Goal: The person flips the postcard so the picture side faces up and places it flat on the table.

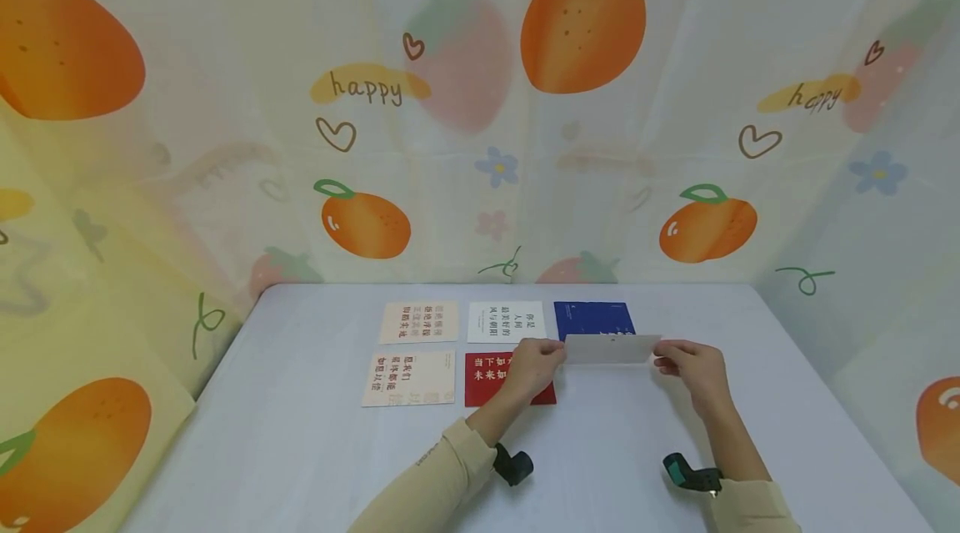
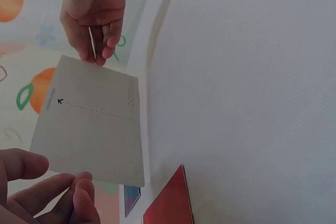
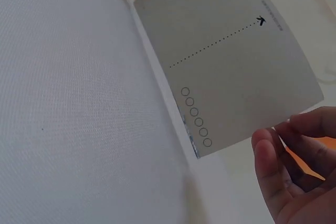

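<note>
A postcard (image 1: 612,349) is held raised and tilted between both hands, its pale back facing me. That back carries a dotted line, a small black mark and a row of circles, as the right wrist view shows. My left hand (image 1: 532,368) pinches the card's left edge, and my right hand (image 1: 699,373) pinches its right edge. Below the left hand lies a red card (image 1: 487,379), partly covered by that hand. Just behind the raised postcard is a dark blue card (image 1: 594,316), its lower part hidden.
Left of these, a cream card (image 1: 420,323) and a white card (image 1: 506,322) lie in the back row. Another cream card (image 1: 408,379) lies beside the red one in front. A fruit-print cloth (image 1: 540,183) hangs behind the white table (image 1: 300,450).
</note>
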Motion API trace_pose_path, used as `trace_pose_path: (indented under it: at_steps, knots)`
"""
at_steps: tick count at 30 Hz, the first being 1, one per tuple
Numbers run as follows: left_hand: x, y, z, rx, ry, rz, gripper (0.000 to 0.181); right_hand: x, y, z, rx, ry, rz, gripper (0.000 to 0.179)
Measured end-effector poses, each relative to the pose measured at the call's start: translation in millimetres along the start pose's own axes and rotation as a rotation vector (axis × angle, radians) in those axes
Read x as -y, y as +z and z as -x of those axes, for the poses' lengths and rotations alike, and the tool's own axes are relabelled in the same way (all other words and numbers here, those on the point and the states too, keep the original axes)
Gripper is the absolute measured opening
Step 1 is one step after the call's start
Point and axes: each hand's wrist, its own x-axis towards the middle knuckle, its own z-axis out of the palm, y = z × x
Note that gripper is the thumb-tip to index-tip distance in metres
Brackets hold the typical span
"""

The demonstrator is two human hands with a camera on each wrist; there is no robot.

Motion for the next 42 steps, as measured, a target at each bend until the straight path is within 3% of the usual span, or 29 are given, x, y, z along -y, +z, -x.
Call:
trace_pose_path:
  at_steps: [9,16,19,27,34,42]
  knots:
    - [1.5,2.1,-0.5,-0.041,0.009,0.053,0.033,-1,-3,0.0,0.036,0.052,-0.184,0.049]
    - [3.6,5.0,-1.8,-0.067,0.001,0.126,0.032,-1,-7,-0.3,0.055,0.088,-0.307,0.019]
    - [5.1,6.0,-1.8,-0.065,-0.003,0.147,0.03,-1,-6,-0.6,0.056,0.104,-0.292,0.018]
    - [10.0,7.5,0.7,-0.035,0.056,0.113,0.032,-5,-4,-2.0,0.071,0.12,-0.193,0.041]
    - [12.8,10.7,0.7,-0.019,0.068,0.012,0.042,-9,-3,-4.0,0.109,0.087,-0.116,0.039]
    - [13.1,13.4,3.9,-0.031,0.097,-0.05,0.051,-13,3,-5.5,0.088,0.031,0.002,0.037]
